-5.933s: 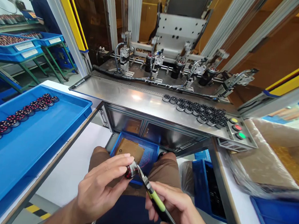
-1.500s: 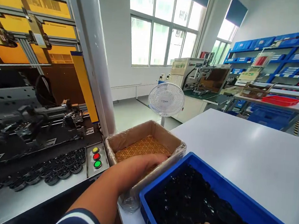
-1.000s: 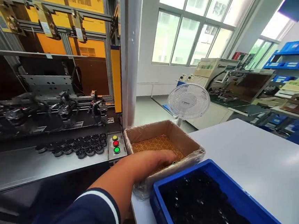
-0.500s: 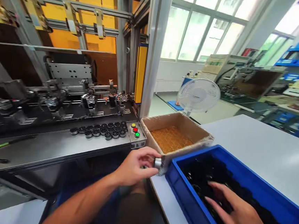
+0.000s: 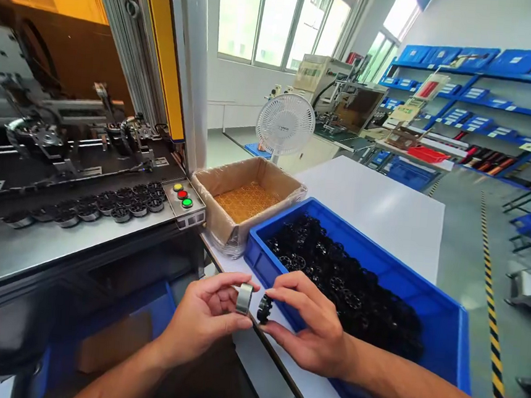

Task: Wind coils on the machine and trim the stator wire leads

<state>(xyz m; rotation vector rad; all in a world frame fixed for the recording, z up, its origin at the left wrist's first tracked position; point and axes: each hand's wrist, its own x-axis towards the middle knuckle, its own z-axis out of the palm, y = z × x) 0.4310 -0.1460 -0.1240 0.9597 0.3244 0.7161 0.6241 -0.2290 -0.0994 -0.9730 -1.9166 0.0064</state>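
The right hand (image 5: 312, 327) has left the blue bin (image 5: 446, 339) pinching a black part (image 5: 264, 308) (left hand (image 5: 207, 310), beside the bin, grips a metal ring (image 5: 244, 298)), so both pieces are held, apart.

A white table (image 5: 385, 209) holds a blue bin (image 5: 260, 257), a carton (image 5: 221, 220) at its 10 o'clock; a steel ledge (image 5: 56, 255) at 9 o'clock bears black parts (image 5: 122, 212).

Shows a left hand (image 5: 213, 306) and a right hand (image 5: 314, 327) bare to the fingertips (image 5: 243, 323), with equally bare wrists (image 5: 349, 353); leaves both forearms (image 5: 410, 382) uncovered as far as they show.
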